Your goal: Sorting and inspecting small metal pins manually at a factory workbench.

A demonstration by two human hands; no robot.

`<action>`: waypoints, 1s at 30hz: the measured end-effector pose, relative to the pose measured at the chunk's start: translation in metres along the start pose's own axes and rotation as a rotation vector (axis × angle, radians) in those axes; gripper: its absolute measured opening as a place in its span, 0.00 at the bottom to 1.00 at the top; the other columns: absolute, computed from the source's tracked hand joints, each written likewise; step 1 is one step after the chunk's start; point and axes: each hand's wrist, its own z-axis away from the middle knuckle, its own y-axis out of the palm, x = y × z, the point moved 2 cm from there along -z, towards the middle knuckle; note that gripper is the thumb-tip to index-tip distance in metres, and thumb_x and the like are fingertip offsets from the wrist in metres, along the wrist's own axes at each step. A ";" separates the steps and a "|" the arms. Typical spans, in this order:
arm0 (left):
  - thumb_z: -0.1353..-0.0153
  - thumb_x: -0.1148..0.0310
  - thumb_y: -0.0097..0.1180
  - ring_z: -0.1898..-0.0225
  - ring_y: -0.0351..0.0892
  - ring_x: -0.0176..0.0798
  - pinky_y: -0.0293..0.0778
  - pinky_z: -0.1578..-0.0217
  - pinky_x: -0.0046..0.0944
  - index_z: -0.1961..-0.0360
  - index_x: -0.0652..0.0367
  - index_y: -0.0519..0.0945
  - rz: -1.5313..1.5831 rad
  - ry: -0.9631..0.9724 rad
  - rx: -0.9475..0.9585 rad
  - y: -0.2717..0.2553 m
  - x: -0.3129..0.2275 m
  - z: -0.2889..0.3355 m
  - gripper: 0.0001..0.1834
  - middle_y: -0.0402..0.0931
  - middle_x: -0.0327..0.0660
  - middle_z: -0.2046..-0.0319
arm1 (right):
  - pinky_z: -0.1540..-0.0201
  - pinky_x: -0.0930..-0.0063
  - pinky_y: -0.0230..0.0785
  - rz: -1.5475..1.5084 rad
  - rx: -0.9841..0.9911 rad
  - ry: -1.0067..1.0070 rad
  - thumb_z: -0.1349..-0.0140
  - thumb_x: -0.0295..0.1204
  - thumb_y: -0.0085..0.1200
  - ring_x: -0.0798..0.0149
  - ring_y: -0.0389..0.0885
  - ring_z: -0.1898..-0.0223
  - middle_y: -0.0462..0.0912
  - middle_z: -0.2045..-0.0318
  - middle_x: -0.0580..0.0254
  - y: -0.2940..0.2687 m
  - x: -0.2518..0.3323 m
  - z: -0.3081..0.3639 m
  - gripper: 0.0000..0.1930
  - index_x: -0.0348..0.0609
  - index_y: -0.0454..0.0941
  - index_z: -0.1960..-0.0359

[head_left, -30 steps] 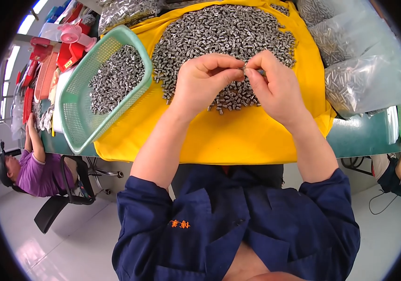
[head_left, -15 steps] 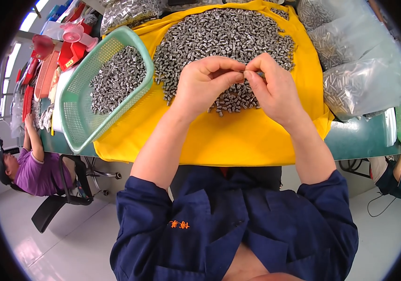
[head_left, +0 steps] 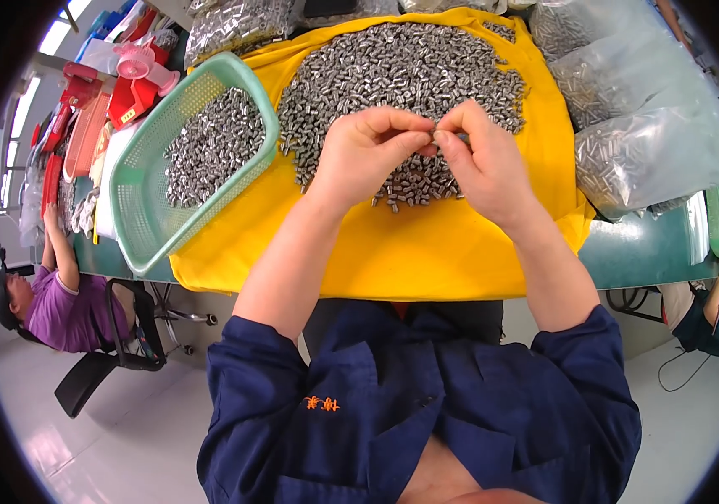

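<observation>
Small silvery metal cylinders lie in a wide pile [head_left: 401,67] on a yellow cloth [head_left: 351,260]. Over the near part of the pile, my left hand [head_left: 368,155] and my right hand [head_left: 485,164] meet fingertip to fingertip. Each has thumb and forefinger pinched together. Whatever sits between the fingertips is too small and covered to make out. To the left, a pale green plastic basket [head_left: 136,244] stands partly on the cloth, and more of the same metal pieces [head_left: 216,143] cover part of its bottom.
Clear plastic bags of metal parts [head_left: 628,151] line the right side; another bag [head_left: 237,34] lies at the back left. A pink fan [head_left: 136,60] and red bins [head_left: 131,101] stand far left. Co-workers sit at both sides, one in a purple shirt [head_left: 73,311].
Both hands stay pinched together over the pile, with only slight finger movement. The whole view has shifted a little.
</observation>
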 end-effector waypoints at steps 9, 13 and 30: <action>0.53 0.74 0.55 0.74 0.74 0.45 0.72 0.74 0.37 0.70 0.58 0.76 -0.899 0.544 -0.038 0.011 -0.021 0.011 0.06 0.74 0.42 0.76 | 0.71 0.60 0.63 0.173 0.038 -0.021 0.46 0.27 0.45 0.48 0.72 0.73 0.73 0.78 0.50 0.002 -0.002 0.003 0.04 0.40 0.66 0.73; 0.52 0.74 0.53 0.73 0.75 0.46 0.72 0.72 0.39 0.73 0.58 0.76 -1.255 0.453 0.062 0.005 -0.026 0.016 0.03 0.74 0.42 0.77 | 0.72 0.62 0.64 0.200 0.076 -0.088 0.46 0.27 0.46 0.49 0.72 0.74 0.73 0.78 0.51 -0.001 0.005 0.006 0.04 0.40 0.66 0.73; 0.42 0.76 0.45 0.64 0.75 0.33 0.73 0.61 0.32 0.55 0.64 0.73 0.447 -0.108 0.080 0.012 -0.013 0.007 0.13 0.75 0.41 0.65 | 0.72 0.85 0.61 -0.339 -0.117 -0.053 0.43 0.25 0.46 0.79 0.66 0.75 0.71 0.77 0.70 -0.012 -0.002 -0.001 0.03 0.39 0.68 0.70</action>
